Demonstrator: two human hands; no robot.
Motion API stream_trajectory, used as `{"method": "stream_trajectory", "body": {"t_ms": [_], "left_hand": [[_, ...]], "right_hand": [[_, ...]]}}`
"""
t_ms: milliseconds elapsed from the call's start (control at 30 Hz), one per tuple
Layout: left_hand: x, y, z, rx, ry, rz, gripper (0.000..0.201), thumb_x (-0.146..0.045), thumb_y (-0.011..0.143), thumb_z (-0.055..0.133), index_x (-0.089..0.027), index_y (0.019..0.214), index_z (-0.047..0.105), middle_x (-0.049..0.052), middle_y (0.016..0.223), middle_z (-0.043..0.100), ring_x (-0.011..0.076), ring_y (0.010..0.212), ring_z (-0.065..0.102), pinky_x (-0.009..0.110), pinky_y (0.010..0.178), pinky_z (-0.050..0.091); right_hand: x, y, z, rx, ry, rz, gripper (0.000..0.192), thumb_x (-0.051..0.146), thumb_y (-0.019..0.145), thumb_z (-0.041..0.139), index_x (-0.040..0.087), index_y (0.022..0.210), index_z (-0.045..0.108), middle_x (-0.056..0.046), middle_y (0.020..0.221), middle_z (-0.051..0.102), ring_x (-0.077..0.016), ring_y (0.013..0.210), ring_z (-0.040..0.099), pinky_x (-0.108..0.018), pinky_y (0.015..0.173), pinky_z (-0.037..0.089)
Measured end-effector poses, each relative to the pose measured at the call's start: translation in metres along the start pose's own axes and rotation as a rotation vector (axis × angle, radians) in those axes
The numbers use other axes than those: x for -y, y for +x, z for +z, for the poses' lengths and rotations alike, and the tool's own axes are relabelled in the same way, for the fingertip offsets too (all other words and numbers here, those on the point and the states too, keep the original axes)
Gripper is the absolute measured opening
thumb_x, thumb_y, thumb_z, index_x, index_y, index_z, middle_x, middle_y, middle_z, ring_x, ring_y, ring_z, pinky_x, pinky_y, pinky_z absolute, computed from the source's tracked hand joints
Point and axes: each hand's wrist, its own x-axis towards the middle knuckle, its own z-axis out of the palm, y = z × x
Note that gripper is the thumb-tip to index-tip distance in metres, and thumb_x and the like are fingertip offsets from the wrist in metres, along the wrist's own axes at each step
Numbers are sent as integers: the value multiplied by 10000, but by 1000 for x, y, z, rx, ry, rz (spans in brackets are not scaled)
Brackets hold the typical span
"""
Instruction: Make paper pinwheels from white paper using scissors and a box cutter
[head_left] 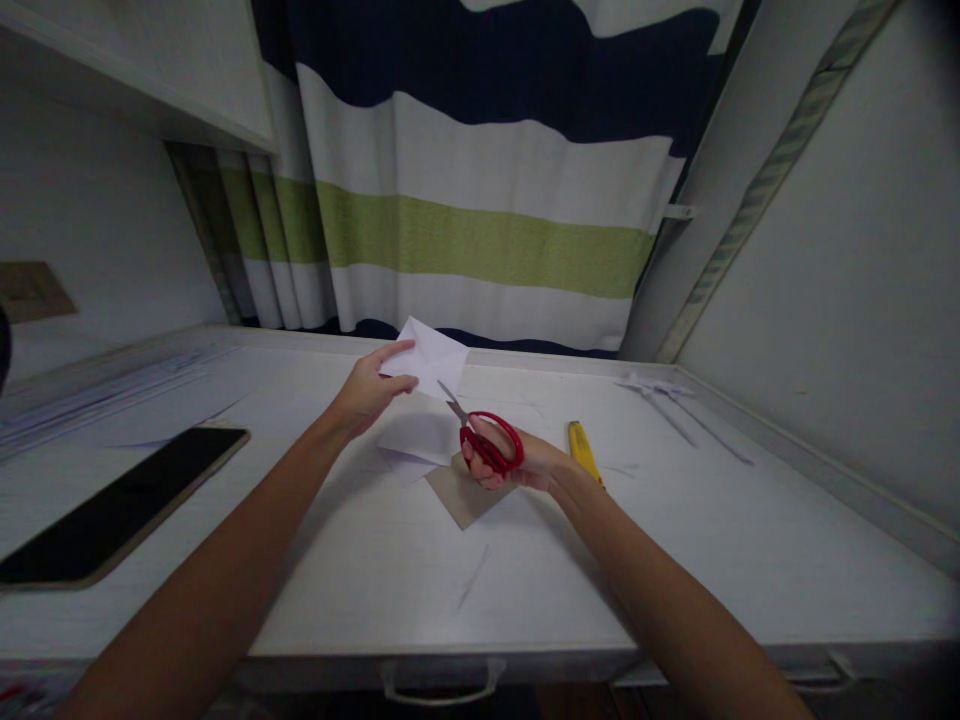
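Between the thumb and fingers of my left hand (375,388) is a creased white sheet of paper (429,355), raised above the desk. My right hand (491,450) grips red-handled scissors (496,455), fingers through the loops. The scissor blades are slightly parted, and their tips point up and left near the paper's lower right edge; whether they touch it I cannot tell. Below my hands, another piece of white paper (420,437) lies on the desk. A square brown card (463,500) rests partly under my right hand. Right of that wrist is a yellow tool (583,452), perhaps a utility knife.
A dark-screened tablet or phone (127,505) lies on the white desk (360,600) at left, with stacked paper sheets (97,400) behind it. Thin paper strips (675,400) lie at the back right. A striped curtain (480,240) hangs behind the desk, and a drawer handle (442,690) sits in front.
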Motion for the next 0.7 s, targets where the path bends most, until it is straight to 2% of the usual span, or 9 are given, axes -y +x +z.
{"method": "stream_trajectory", "body": {"t_ms": [300, 533, 700], "left_hand": [[2, 2, -1, -1, -21, 1, 639, -119, 514, 617, -109, 1136, 473, -21, 623, 533, 70, 499, 443, 200, 513, 349], [3, 2, -1, 7, -5, 12, 634, -119, 521, 614, -115, 1139, 471, -33, 595, 520, 61, 483, 431, 186, 500, 338], [2, 1, -2, 14, 68, 13, 624, -125, 537, 609, -122, 1146, 471, -29, 577, 519, 68, 450, 411, 189, 444, 304]], "right_hand": [[2, -2, 0, -44, -56, -57, 443, 552, 736, 416, 115, 759, 485, 15, 474, 442, -53, 391, 360, -204, 384, 236], [0, -1, -7, 34, -27, -89, 399, 504, 769, 406, 113, 712, 466, 26, 485, 420, -42, 401, 354, -184, 378, 233], [3, -1, -8, 55, -5, -42, 409, 487, 761, 437, 87, 822, 498, 32, 528, 377, -40, 447, 334, -183, 388, 223]]}}
